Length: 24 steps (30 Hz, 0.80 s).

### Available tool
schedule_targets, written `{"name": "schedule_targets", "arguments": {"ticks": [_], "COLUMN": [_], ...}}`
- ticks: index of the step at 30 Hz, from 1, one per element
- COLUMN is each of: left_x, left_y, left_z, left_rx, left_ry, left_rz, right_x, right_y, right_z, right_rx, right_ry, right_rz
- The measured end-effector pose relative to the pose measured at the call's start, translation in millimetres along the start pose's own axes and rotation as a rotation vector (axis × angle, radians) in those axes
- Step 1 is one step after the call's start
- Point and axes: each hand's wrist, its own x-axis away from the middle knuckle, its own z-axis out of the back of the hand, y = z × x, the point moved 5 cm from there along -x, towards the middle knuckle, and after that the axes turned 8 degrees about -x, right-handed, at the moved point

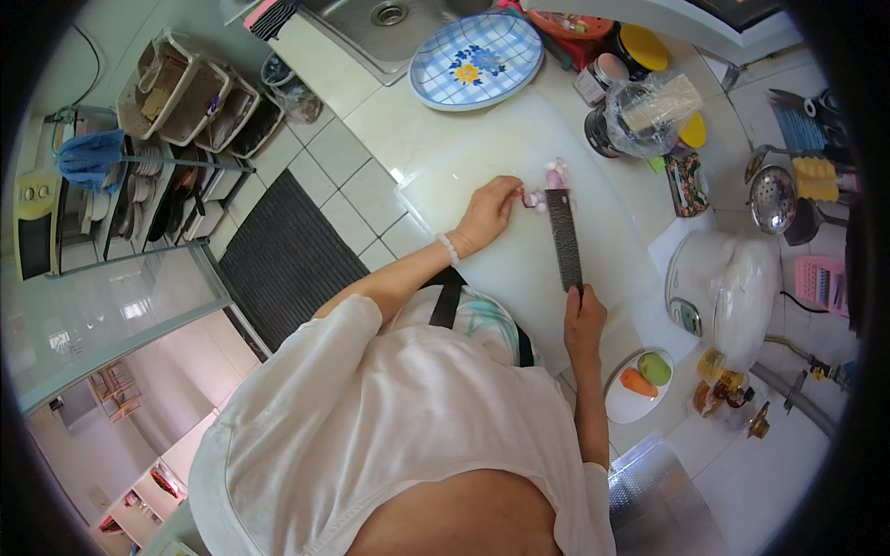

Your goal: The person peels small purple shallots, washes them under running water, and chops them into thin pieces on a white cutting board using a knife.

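My right hand grips the handle of a kitchen knife with a dark, broad, textured blade. The blade points away from me over a large white cutting board. Near its tip lie purple-and-white pieces of what looks like shallot or red onion. To the left of the blade, my left hand rests low over the board, wearing a pale bead bracelet. Its fingertips are pinched together at a small purple onion piece, and the fingers partly cover what they hold.
A blue checked oval plate stands beyond the board, beside a steel sink. On the right are jars, a bagged pack of noodles, a rice cooker and a white plate with a carrot and a green vegetable.
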Motion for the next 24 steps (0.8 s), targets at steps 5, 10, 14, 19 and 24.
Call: {"name": "schedule_targets", "arguments": {"ticks": [5, 10, 14, 19, 24], "left_x": [-8.6, -11.4, -9.2, -7.6, -15.3], "left_y": [-8.6, -12.6, -9.1, -8.5, -3.4], "left_z": [19.4, 36.3, 47.6, 55.6, 63.6], "left_rx": [-0.008, -0.022, -0.037, -0.05, 0.01], "left_ry": [-0.019, -0.045, -0.065, -0.05, -0.043], "left_rz": [0.071, 0.091, 0.13, 0.105, 0.081], "right_x": [-2.7, -26.5, -50.6, -44.1, -30.4], "right_y": [-9.8, -1.1, -10.4, -9.7, -9.0], "right_z": [0.6, 3.9, 9.8, 2.3, 6.3], "right_rx": [0.12, 0.27, 0.301, 0.307, 0.359], "right_ry": [-0.154, -0.113, -0.067, -0.06, -0.052], "right_rz": [0.062, 0.133, 0.117, 0.136, 0.112]}}
